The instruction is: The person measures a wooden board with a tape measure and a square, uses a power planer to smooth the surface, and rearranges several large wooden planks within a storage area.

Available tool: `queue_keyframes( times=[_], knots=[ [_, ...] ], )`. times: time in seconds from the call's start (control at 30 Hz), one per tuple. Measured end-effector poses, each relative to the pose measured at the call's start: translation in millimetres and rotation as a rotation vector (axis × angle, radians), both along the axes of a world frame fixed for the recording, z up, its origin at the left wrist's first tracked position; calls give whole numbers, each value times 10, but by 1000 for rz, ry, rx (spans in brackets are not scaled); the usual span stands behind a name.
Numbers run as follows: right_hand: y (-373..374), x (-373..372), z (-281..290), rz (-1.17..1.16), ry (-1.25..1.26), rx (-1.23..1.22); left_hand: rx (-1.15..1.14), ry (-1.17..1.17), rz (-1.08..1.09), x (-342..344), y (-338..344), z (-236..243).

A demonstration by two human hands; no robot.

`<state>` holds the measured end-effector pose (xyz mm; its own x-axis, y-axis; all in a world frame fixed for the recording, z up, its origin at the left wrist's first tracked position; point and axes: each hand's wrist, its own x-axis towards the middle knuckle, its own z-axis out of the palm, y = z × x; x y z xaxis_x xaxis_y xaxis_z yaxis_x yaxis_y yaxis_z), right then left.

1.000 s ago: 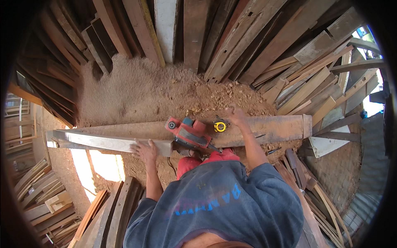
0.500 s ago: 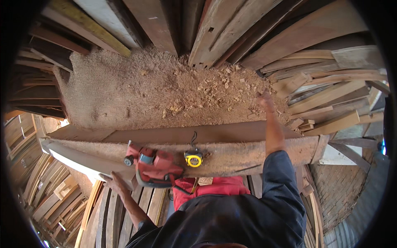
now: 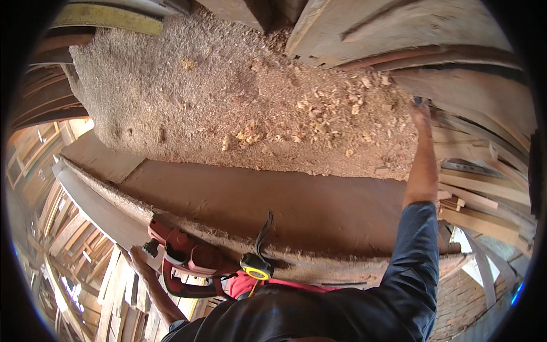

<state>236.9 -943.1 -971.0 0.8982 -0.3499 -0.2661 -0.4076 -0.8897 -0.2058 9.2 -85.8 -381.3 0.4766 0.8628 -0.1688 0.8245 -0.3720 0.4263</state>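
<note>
The beam runs across the view and serves as landmark. The plank, the piece nearest the left hand, lies along the near side of the beam's left end. The left hand is at the plank's right end, apparently touching its near edge; its fingers are partly lost against the wood, so I cannot tell how wide they are. The red planer sits on the near side of the beam, left of its middle, close by that hand, and the tape lies just right of the planer, its strap trailing over the beam. The right arm stretches past the beam's far side, beyond the shavings. There the right hand has a small dark thing at its fingertips; the fingers look drawn together, but I cannot tell whether they hold it or only touch it. The step in hand seems to be a reach for that thing while the plank is steadied. The next move calls for a sure grip beyond the beam, with the left hand keeping the plank from shifting.
</note>
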Motion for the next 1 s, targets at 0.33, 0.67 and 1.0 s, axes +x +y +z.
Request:
queue_keyframes(
  times=[0.33,0.67,1.0],
  knots=[
    [218,-373,176,-427,290,185,-63,-98,54,104,-237,-18],
    [1932,-730,2407,-902,441,1586,201,-41,-72,-143,26,-230],
    [3400,-535,4504,-252,168,1043,237,185,-123,-216,-86,-229]
  ],
)
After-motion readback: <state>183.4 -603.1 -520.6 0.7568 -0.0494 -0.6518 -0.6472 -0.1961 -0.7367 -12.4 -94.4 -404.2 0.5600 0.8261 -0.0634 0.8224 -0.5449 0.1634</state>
